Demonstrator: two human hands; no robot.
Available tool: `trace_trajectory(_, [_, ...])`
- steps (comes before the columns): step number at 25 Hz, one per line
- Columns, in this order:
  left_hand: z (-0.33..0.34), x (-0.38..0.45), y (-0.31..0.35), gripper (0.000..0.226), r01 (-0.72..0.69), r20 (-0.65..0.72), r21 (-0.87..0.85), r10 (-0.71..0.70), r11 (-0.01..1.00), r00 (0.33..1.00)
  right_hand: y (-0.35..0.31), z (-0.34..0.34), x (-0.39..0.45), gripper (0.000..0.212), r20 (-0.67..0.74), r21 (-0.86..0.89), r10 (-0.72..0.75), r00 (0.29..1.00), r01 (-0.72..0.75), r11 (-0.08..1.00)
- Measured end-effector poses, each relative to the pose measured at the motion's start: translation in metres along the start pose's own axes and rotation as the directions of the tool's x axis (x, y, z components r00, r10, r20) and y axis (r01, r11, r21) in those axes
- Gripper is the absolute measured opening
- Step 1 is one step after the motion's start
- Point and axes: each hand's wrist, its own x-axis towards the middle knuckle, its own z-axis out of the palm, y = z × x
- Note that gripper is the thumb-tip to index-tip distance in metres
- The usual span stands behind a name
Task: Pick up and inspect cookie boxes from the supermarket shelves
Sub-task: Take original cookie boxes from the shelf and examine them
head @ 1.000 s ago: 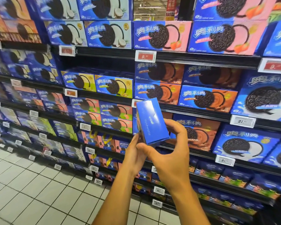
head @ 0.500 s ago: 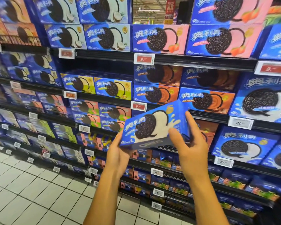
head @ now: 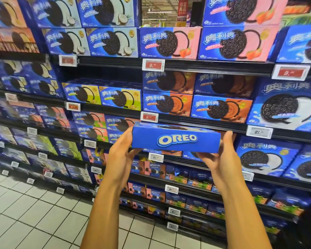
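I hold a blue Oreo cookie box (head: 176,139) level in front of the shelves, its long side panel with the white OREO logo facing me. My left hand (head: 121,153) grips its left end, fingers curled under the box. My right hand (head: 221,155) grips the right end, thumb up along the end and fingers curled beneath. The box's front face points upward and is mostly hidden.
Black supermarket shelves (head: 196,66) full of Oreo boxes fill the view: pink-fronted ones (head: 170,43) on top, orange ones (head: 167,103) in the middle, large blue ones (head: 284,106) at right. Price tags (head: 153,65) line the edges. White tiled floor (head: 25,216) lies at lower left.
The box turned in my hands from end-on, to front face showing, to its long logo side facing me now, held level. Both hands shifted to its ends.
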Motion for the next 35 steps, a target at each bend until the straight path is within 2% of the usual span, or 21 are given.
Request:
trace_trajectory(2, [0.004, 0.0, 0.001, 0.038, 0.031, -0.071, -0.028, -0.033, 0.999, 0.997, -0.006, -0.004, -0.001, 0.047, 0.024, 0.032, 0.0, 1.0, 0.0, 1.0])
trace_trajectory(6, [0.005, 0.002, -0.003, 0.043, 0.086, -0.132, -0.066, -0.094, 0.994, 0.987, -0.01, 0.0, -0.002, 0.035, -0.016, -0.104, -0.041, 0.999, 0.039, 0.994])
trace_trajectory(13, [0.001, 0.003, -0.004, 0.04, 0.103, -0.117, -0.091, -0.113, 0.991, 0.987, -0.013, 0.0, -0.003, 0.034, -0.019, -0.104, -0.056, 0.998, 0.053, 0.993])
trace_trajectory(19, [-0.003, 0.006, 0.001, 0.043, 0.089, -0.014, -0.178, -0.093, 0.98, 0.996, -0.014, -0.002, -0.003, 0.026, 0.041, -0.02, -0.08, 0.996, 0.081, 0.997])
trace_trajectory(22, [-0.002, 0.01, 0.001, 0.046, 0.104, -0.035, -0.13, -0.11, 0.986, 0.993, -0.015, 0.001, -0.003, 0.027, 0.069, -0.004, -0.105, 0.992, 0.105, 0.994])
trace_trajectory(27, [-0.004, 0.009, -0.004, 0.038, 0.031, -0.139, -0.118, -0.047, 0.993, 0.989, -0.013, -0.003, -0.002, 0.027, 0.12, -0.03, -0.137, 0.983, 0.141, 0.99])
trace_trajectory(31, [-0.008, 0.009, -0.003, 0.041, -0.095, -0.104, -0.133, 0.081, 0.987, 0.991, -0.007, -0.007, 0.0, 0.024, 0.08, -0.086, -0.151, 0.985, 0.158, 0.984])
trace_trajectory(35, [-0.012, 0.009, -0.002, 0.048, -0.138, -0.052, -0.088, 0.134, 0.986, 0.99, -0.004, -0.006, -0.002, 0.03, 0.095, -0.168, -0.216, 0.972, 0.229, 0.959])
